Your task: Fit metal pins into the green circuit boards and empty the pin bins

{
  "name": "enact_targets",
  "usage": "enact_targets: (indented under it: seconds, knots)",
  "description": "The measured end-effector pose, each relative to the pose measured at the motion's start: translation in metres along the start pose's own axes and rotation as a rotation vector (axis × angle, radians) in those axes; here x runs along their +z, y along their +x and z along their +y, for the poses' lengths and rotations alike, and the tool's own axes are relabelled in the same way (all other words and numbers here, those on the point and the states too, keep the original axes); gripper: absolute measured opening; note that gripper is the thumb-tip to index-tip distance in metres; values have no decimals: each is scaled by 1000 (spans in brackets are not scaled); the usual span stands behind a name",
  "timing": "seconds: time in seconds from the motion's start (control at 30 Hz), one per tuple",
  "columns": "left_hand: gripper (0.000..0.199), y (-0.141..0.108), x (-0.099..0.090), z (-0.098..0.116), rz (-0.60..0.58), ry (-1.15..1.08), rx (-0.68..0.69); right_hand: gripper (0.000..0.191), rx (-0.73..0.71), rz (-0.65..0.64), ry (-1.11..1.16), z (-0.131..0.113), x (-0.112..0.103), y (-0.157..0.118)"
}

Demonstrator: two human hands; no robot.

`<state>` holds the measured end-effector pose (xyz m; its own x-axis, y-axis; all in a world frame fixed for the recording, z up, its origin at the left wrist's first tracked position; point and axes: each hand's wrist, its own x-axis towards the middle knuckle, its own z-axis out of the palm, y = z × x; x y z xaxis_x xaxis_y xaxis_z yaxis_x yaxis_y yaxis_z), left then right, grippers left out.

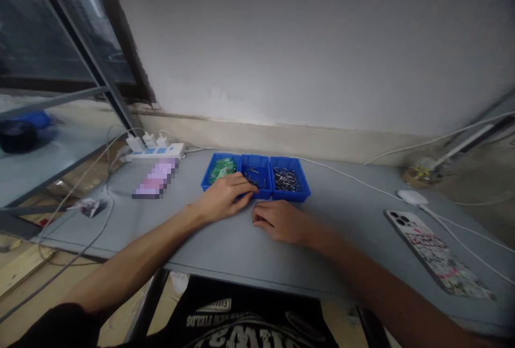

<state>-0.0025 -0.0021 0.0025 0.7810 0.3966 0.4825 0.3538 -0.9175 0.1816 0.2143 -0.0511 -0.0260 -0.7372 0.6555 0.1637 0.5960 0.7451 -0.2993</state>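
Note:
My left hand [228, 195] reaches over the front edge of the middle blue bin [263, 194], palm down. Its fingers are bent and drawn together near the thumb; anything between the fingertips is hidden. A few thin dark metal pins or screws [253, 170] lie in that bin. Close by on the right, my right hand [281, 222] rests at the table in front of the bins, fingers curled against the thumb, their contents out of sight. Green plastic pieces [222, 169] fill the left blue bin [205, 176], partly behind my left hand. Many similar metal pieces [286, 178] lie in the right blue bin [303, 193].
On the left of the grey table [225, 251] are a power strip [171, 151] with plugs and a blurred-out phone [156, 179]. A phone in a patterned case [438, 254], a white mouse-like device [412, 197] and cables lie right. A wall stands behind.

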Motion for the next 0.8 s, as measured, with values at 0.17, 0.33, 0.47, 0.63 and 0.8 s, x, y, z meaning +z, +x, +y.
enact_targets:
  seconds: [0.17, 0.33, 0.47, 0.63, 0.8]
  knots:
    - [24, 0, 0, 1, -20, -10, 18, 13, 5, 144, -16, 1, 0, 1]
    - [24, 0, -3, 4, -81, -1, 36, 16, 46, 343, -68, 3, -2, 0]
    - [25, 1, -5, 5, -96, 3, 39, 23, 76, 431, -127, 6, -1, -2]
    - [24, 0, -4, 4, -81, 0, 36, 24, 100, 463, -139, 8, 1, -3]
    - [22, 0, -3, 2, -95, 4, 60, 26, 67, 451, -116, 6, 2, -2]
